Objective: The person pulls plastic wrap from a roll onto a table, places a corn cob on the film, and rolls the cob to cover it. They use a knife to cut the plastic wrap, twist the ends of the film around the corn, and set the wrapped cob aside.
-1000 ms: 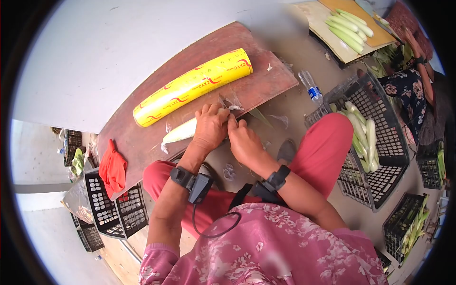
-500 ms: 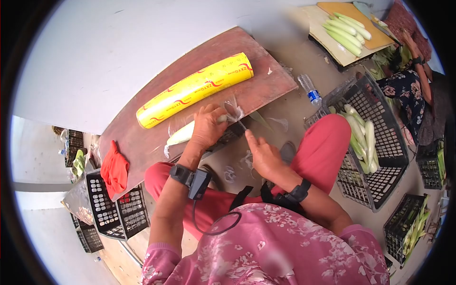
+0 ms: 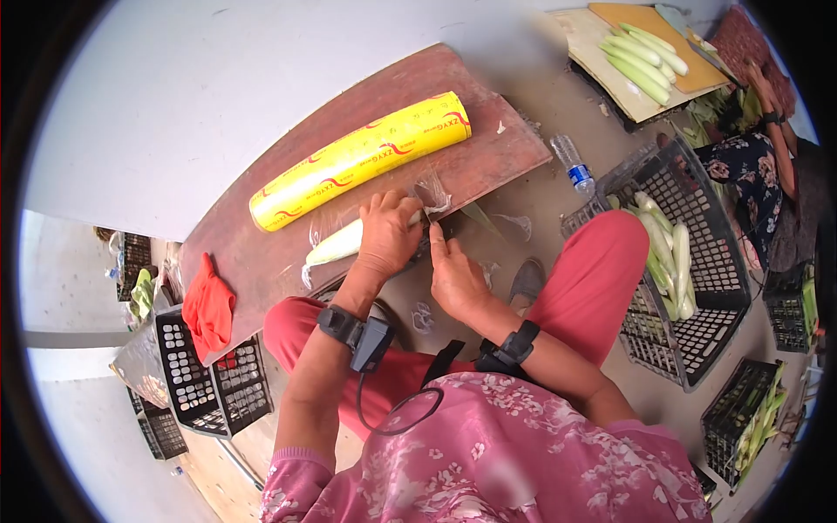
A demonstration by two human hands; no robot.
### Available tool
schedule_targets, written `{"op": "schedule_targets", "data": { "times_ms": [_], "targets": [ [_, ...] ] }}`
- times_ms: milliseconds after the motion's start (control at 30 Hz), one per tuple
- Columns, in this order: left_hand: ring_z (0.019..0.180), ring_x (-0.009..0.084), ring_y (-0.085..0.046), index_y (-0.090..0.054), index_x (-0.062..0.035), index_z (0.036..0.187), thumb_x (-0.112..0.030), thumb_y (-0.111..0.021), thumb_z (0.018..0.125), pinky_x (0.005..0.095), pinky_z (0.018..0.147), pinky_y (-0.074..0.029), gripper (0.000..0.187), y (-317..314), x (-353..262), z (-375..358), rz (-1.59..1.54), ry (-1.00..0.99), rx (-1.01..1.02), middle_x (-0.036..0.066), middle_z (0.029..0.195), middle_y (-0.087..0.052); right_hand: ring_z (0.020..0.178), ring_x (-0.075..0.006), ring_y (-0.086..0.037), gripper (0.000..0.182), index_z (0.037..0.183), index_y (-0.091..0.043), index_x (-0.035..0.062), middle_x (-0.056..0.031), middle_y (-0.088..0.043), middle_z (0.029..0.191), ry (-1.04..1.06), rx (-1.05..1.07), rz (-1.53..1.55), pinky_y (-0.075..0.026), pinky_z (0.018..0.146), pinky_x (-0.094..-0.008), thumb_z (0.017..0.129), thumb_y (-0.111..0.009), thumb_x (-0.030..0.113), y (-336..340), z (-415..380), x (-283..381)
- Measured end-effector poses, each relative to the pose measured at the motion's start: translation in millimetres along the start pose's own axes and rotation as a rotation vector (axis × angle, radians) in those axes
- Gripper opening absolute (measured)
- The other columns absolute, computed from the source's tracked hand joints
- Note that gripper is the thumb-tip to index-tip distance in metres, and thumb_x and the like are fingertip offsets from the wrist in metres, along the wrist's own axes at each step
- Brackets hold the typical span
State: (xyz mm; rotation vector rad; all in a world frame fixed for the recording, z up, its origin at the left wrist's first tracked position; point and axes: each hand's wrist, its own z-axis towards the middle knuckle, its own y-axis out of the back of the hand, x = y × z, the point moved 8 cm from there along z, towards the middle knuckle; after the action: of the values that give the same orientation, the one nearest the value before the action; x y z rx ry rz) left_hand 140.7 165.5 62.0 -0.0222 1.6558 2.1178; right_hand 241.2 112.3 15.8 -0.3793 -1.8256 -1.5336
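Corn cob, pale and husked, lies at the near edge of the wooden board, partly in clear plastic film. Left hand is clamped over the cob's right end, fingers curled round it, pinning it to the board. Right hand sits just beside the left, on its right, fingertips up at the cob end and the film; can't tell whether it's pinching film or just touching.

Just beyond the grip: yellow cling-film roll, lying diagonally on the board. Left of the grip, well apart: red cloth at the board's corner. Right of the grip: water bottle on the floor, then a black crate holding more cobs. Far beyond that, another person's arm near a board with cobs.
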Motion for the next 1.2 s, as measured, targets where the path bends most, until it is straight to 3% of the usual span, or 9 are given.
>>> {"op": "schedule_targets", "data": {
  "times_ms": [333, 467, 533, 633, 733, 867, 967, 1067, 1200],
  "targets": [
    [0.098, 0.0295, -0.053, -0.066, -0.0135, 0.094, -0.013, -0.069, 0.068, 0.0442, 0.083, -0.039, 0.027, 2, 2, -5, -0.017, 0.014, -0.080, 0.007, 0.105, -0.060, 0.073, -0.0408, -0.064, 0.064, 0.140, -0.028, -0.0072, -0.0270, -0.056, 0.096, 0.092, 0.003, -0.207, -0.054, 0.065, -0.0470, 0.080, -0.050, -0.001, 3, 9, 10],
    [0.089, 0.0311, -0.061, -0.067, -0.0122, 0.089, -0.010, -0.068, 0.068, 0.0435, 0.078, -0.048, 0.021, 19, 48, -1, -0.140, 0.043, -0.143, 0.010, 0.095, -0.065, 0.074, -0.0400, -0.065, 0.064, 0.140, -0.030, -0.0065, -0.0264, -0.057, 0.096, 0.126, 0.032, -0.207, -0.054, 0.066, -0.0469, 0.080, -0.051, -0.001, 17, -9, 9],
    [0.083, 0.0303, -0.062, -0.067, -0.0117, 0.085, -0.009, -0.068, 0.068, 0.0422, 0.075, -0.049, 0.017, 30, 69, 1, -0.296, 0.162, -0.160, 0.010, 0.089, -0.065, 0.077, -0.0394, -0.065, 0.065, 0.141, -0.030, -0.0053, -0.0262, -0.057, 0.097, 0.084, 0.084, -0.246, -0.054, 0.068, -0.0465, 0.080, -0.052, 0.001, 18, -22, 1],
    [0.089, 0.0297, -0.060, -0.066, -0.0124, 0.088, -0.007, -0.068, 0.068, 0.0419, 0.080, -0.047, 0.021, 29, 66, 2, -0.342, 0.180, -0.014, 0.009, 0.094, -0.063, 0.076, -0.0388, -0.065, 0.060, 0.139, -0.034, -0.0046, -0.0255, -0.059, 0.094, 0.086, 0.086, -0.267, -0.055, 0.067, -0.0457, 0.082, -0.051, 0.003, 22, -20, -2],
    [0.097, 0.0291, -0.056, -0.065, -0.0133, 0.090, -0.007, -0.069, 0.067, 0.0417, 0.086, -0.042, 0.024, 22, 34, -10, -0.074, -0.067, 0.017, 0.007, 0.100, -0.061, 0.081, -0.0405, -0.064, 0.061, 0.139, -0.036, -0.0021, -0.0245, -0.059, 0.095, 0.043, 0.108, -0.189, -0.053, 0.072, -0.0465, 0.081, -0.053, 0.003, 32, -22, -6],
    [0.104, 0.0312, -0.052, -0.058, -0.0099, 0.106, -0.009, -0.074, 0.065, 0.0431, 0.092, -0.039, 0.044, 22, 32, -19, -0.074, -0.045, 0.088, 0.009, 0.107, -0.057, 0.085, -0.0429, -0.062, 0.064, 0.140, -0.035, 0.0003, -0.0242, -0.058, 0.097, 0.016, 0.040, -0.063, -0.051, 0.075, -0.0480, 0.079, -0.055, 0.003, 48, -29, -8],
    [0.108, 0.0353, -0.050, -0.050, -0.0065, 0.115, -0.010, -0.078, 0.061, 0.0452, 0.096, -0.038, 0.061, 31, 35, -23, -0.130, -0.056, 0.015, 0.015, 0.111, -0.053, 0.082, -0.0432, -0.061, 0.061, 0.140, -0.035, 0.0009, -0.0242, -0.058, 0.097, 0.119, -0.048, 0.076, -0.050, 0.072, -0.0493, 0.081, -0.053, 0.003, 51, -21, 7],
    [0.111, 0.0390, -0.047, -0.047, -0.0037, 0.118, -0.009, -0.081, 0.058, 0.0443, 0.098, -0.038, 0.069, 29, 39, -22, -0.103, -0.004, 0.024, 0.019, 0.113, -0.050, 0.079, -0.0437, -0.060, 0.058, 0.138, -0.036, 0.0003, -0.0243, -0.058, 0.096, 0.194, -0.028, 0.026, -0.050, 0.070, -0.0499, 0.082, -0.052, 0.003, 40, -4, 18],
    [0.111, 0.0381, -0.047, -0.047, -0.0011, 0.115, -0.009, -0.082, 0.058, 0.0422, 0.095, -0.041, 0.067, 29, 48, -18, -0.075, 0.079, -0.033, 0.019, 0.116, -0.050, 0.089, -0.0415, -0.060, 0.053, 0.136, -0.040, 0.0025, -0.0219, -0.061, 0.102, 0.156, -0.001, 0.036, -0.049, 0.076, -0.0469, 0.084, -0.052, 0.000, 37, 18, 18]
  ]
}}
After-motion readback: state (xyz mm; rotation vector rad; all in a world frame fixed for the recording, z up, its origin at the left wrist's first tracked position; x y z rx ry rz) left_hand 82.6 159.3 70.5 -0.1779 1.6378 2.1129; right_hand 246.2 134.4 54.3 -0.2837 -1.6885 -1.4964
